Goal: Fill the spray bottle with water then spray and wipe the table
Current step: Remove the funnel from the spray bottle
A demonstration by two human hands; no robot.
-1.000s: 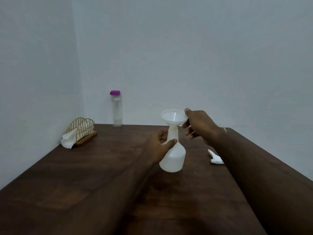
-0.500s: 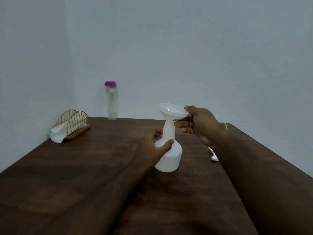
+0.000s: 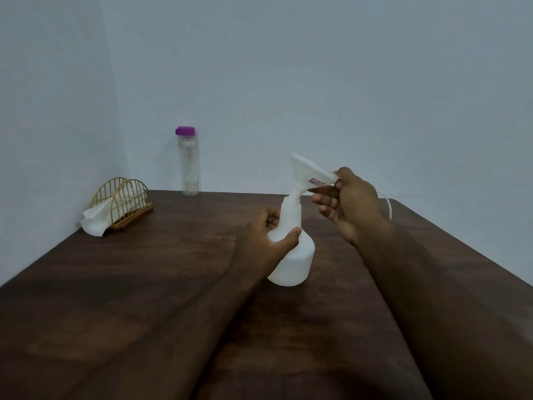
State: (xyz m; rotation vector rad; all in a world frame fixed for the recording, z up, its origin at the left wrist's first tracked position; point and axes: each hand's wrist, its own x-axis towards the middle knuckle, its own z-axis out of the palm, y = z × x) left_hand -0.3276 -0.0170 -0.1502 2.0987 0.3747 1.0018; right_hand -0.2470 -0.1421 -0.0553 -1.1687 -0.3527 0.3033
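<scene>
At the near middle of the dark wooden surface (image 3: 144,284), a white spray bottle (image 3: 294,255) stands upright, the left hand (image 3: 265,241) wrapped around its neck, fingers closed on it. Just beyond, the right hand (image 3: 349,203) pinches the rim of a tilted white funnel (image 3: 310,176), spout in the bottle's mouth. Far left sits a gold napkin holder (image 3: 121,204); at the far wall, a clear purple-capped water bottle (image 3: 189,166).

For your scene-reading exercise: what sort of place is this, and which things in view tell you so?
Probably a plain room at home: a wooden table in a bare corner, a napkin holder and a water bottle.
</scene>
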